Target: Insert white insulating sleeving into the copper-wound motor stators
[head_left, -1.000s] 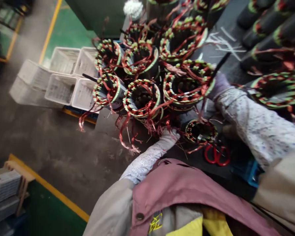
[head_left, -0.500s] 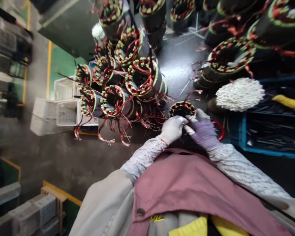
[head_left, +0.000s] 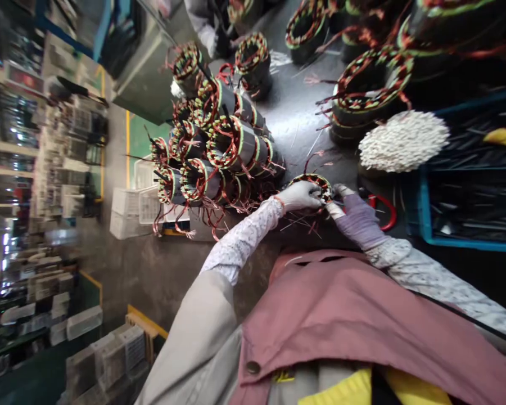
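Observation:
In front of me on the dark table stands a motor stator [head_left: 320, 179], with a ring of copper windings and loose lead wires. My left hand [head_left: 300, 196], in a white glove, curls its fingers over the stator's near rim and windings. At the right side of the same rim is my right hand [head_left: 358, 218], in a purple glove with light fingertips. Its thumb and fingers are bent towards the windings; whatever lies between them is too small to make out. Red-handled scissors [head_left: 390, 214] lie just beside the right hand.
Many wound stators [head_left: 225, 143] are stacked at the left; larger ones [head_left: 371, 79] stand at the right. A bundle of white sticks or tubes [head_left: 405, 140] sits near a blue crate [head_left: 425, 225]. Another person's gloved hand [head_left: 209, 40] is at the far edge. White baskets [head_left: 124, 208] stand left.
The view has shifted, showing more of the left side and another person's hand at the top. My hands stay at the same stator, slightly further apart.

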`<state>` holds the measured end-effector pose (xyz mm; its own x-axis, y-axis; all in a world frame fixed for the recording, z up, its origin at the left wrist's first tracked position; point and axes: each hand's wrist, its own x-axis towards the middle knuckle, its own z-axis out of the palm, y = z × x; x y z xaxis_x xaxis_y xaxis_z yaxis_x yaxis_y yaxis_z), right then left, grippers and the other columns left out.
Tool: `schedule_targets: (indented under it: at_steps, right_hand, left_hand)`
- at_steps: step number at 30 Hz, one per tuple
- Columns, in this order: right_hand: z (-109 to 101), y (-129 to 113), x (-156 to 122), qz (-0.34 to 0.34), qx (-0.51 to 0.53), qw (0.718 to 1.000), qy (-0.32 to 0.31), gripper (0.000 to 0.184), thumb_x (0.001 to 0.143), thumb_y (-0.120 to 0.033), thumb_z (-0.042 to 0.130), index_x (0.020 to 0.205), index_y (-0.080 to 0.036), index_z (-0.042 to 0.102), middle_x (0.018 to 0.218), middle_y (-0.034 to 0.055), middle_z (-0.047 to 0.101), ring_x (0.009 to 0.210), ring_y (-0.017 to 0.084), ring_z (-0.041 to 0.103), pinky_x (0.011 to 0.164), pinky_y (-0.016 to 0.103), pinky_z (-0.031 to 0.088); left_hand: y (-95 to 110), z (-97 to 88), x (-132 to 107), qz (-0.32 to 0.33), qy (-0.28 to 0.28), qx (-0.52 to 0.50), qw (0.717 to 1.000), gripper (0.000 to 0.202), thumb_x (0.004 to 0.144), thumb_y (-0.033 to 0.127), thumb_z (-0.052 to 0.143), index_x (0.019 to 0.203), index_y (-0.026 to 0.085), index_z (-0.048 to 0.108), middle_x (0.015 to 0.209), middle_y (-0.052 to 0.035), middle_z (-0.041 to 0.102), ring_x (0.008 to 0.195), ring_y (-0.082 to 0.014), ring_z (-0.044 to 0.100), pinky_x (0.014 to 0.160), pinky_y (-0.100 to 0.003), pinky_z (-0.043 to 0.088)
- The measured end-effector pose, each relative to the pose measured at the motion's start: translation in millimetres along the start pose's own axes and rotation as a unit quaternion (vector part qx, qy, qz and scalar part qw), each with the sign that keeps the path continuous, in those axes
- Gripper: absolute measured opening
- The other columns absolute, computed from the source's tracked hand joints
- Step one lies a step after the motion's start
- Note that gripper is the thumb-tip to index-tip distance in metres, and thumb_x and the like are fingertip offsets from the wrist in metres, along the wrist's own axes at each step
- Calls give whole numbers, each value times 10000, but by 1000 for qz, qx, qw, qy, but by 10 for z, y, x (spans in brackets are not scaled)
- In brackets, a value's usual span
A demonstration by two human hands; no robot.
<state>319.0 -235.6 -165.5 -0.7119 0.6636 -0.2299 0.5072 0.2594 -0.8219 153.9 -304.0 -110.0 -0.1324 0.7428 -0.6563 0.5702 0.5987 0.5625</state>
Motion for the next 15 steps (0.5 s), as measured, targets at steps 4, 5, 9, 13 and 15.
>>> schedule_targets:
  at_steps: [4,5,9,13,15]
  right_hand:
    - [-8,-106,86,27,-36,999,-27,433,829,-347,537,1185,-119,633,1255,236,646,1185,355,600,1051,479,421]
    - [-26,-133,105,35,-55,997,-36,419,832,-356,543,1165,-123,645,1227,232,661,1152,359,615,1022,482,437]
    - [-99,-216,157,60,-132,987,-71,348,847,-388,563,1094,-169,672,1111,197,709,1005,356,662,881,471,478]
    - [-129,-266,143,68,-134,985,-86,286,899,-360,538,1059,-171,681,1082,203,712,970,336,662,834,426,447]
    - [-134,-294,125,77,-140,983,-89,292,916,-340,534,1093,-158,677,1121,211,703,997,333,658,836,413,434]
  left_hand:
    - [205,-87,29,28,0,189,982,111,765,132,636,819,145,732,801,-57,704,848,-213,671,841,-314,509]
    - [239,-100,7,30,0,222,975,121,746,117,643,817,149,736,818,-73,709,877,-231,677,865,-328,504]
    - [225,-217,-107,50,30,188,980,161,797,147,624,916,135,732,902,-93,729,935,-227,682,918,-329,496]
    - [104,-315,-260,50,120,36,991,315,947,202,465,1196,100,628,1080,-93,717,947,-140,672,889,-254,504]
    - [103,-283,-304,44,92,91,991,418,899,263,596,1287,107,580,1174,-116,691,986,-169,674,889,-266,511]
